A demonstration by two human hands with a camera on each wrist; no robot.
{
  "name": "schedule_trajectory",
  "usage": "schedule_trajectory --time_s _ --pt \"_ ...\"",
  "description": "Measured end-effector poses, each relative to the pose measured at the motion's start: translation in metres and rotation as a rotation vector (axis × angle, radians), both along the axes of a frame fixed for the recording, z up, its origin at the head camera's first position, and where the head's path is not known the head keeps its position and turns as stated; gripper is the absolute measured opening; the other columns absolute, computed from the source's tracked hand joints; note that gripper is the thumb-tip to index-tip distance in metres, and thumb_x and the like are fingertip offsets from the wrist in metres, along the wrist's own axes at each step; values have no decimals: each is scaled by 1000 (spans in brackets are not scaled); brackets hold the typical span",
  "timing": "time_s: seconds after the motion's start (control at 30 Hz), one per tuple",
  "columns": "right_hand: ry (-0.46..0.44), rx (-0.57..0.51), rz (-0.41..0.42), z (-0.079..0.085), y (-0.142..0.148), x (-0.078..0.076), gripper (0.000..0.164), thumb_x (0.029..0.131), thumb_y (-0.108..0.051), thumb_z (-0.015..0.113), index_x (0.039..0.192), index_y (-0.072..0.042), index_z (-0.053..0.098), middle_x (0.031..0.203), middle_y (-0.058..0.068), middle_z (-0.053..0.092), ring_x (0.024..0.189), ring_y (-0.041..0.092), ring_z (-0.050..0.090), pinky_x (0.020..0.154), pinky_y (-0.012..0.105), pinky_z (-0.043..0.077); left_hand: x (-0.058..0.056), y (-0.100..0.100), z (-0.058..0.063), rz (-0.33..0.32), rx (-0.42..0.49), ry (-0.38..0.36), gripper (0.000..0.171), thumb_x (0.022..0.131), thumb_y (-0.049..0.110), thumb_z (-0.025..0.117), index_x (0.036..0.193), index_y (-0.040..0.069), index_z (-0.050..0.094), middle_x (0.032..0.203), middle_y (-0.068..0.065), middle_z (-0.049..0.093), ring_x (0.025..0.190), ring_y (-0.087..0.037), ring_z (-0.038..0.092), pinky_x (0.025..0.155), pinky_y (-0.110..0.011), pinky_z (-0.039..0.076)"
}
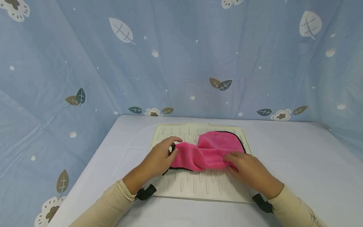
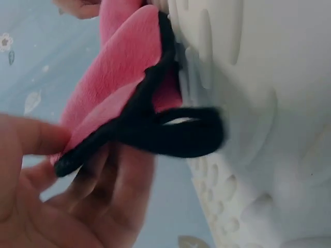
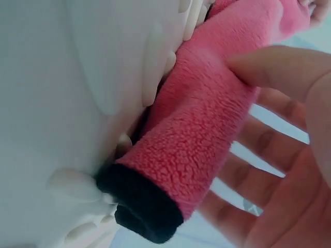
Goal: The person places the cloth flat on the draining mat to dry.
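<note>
- A left hand [image 1: 161, 160], reaching over the left edge of a ribbed cream board, pinches the end of a pink cloth [image 1: 215, 156] between thumb and fingers.
- A right hand [image 1: 250, 171], spanning the board's right edge, grasps the cloth's other end, thumb on the outer face and fingers behind it, the right wrist view shows.
- The cloth lies directly between the two, its folded strip running from left edge toward right edge, roughly parallel to the board's near edge. Neither hand is nearer, as both touch it; any handling appears to turn on that crosswise line.
- Past the strip, a flatter, rounded part of the cloth spreads toward the board's far right corner, on the far side of the right hand and closer to it than to the left.
- Black edging [image 3: 145, 195] trims the fabric; a black loop [image 2: 192, 142] juts out just beside the left fingers.
- Beneath, the board [image 1: 195, 188] shows its ribs between the cloth and its near edge.
- The board sits on a white desk [image 1: 300, 164], backed along its far edge by a blue leaf-print curtain [image 1: 181, 60].
</note>
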State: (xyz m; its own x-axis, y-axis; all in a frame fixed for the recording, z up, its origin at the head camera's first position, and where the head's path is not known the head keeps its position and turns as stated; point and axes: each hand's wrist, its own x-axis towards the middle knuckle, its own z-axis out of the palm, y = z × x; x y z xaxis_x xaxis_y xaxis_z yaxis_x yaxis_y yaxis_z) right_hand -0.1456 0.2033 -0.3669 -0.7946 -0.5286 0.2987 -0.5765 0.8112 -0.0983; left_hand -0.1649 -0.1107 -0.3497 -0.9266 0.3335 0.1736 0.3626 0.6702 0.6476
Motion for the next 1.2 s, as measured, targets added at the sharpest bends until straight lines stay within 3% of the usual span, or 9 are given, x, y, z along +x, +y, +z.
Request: schedule_trajectory --time_s 0.13,0.2,0.4,0.57,0.67,0.83,0.97,1.07,1.2 --pt "-74 19 14 -1 3 0 24 78 -16 85 94 -21 68 80 -12 57 72 3 51 67 27 53 0 -1 -3 -101 -93 -92 38 102 22 57 140 24 52 130 8 59 115 -11 58 99 -35 51" --pt "-93 29 26 -2 4 0 25 77 -16 86 95 -21 69 81 -11 56 73 3 51 67 27 53 0 -2 -3 -152 -131 -117 43 100 24 59 142 26 49 130 10 59 118 -11 56 100 -35 50" --pt "-106 50 38 -5 5 1 28 76 -14 86 100 -17 73 86 -7 59 78 6 53 71 28 55 2 -5 -3 -223 -232 -183 61 93 31 69 147 30 42 83 9 65 73 -7 59 69 -28 50" --pt "-107 55 40 -6 6 0 29 76 -12 85 102 -17 73 86 -7 59 78 6 52 70 27 54 2 -5 -1 -220 -205 -173 61 93 27 69 148 30 42 65 8 55 60 -8 52 64 -28 47" --pt "-96 58 50 -7 6 0 31 76 -13 86 103 -18 73 88 -7 60 79 6 54 72 28 56 2 -5 2 -204 -129 -170 64 95 25 68 150 31 38 57 7 48 51 -7 45 58 -27 44" --pt "-83 58 65 -7 7 0 33 75 -14 86 104 -17 72 88 -7 59 80 7 53 73 30 56 5 -4 12 -162 113 -142 69 98 23 64 154 36 26 61 3 44 53 -7 41 53 -25 41" --pt "-73 53 58 -7 6 1 33 74 -16 87 103 -17 72 88 -7 58 79 6 52 71 30 55 7 -3 19 -146 313 -117 60 102 21 59 152 35 29 71 -2 52 61 -11 46 58 -26 44" --pt "-71 53 42 -5 6 1 36 74 -18 88 106 -16 71 90 -6 60 81 7 54 71 31 55 8 -5 22 -153 465 -115 52 104 19 54 150 27 34 89 -8 63 69 -14 59 62 -29 54" --pt "-68 46 18 -3 6 2 41 76 -19 87 112 -15 69 98 -1 65 88 14 62 77 36 57 6 -10 24 -111 572 -60 45 105 18 51 148 16 37 105 -16 66 71 -20 68 63 -38 59"
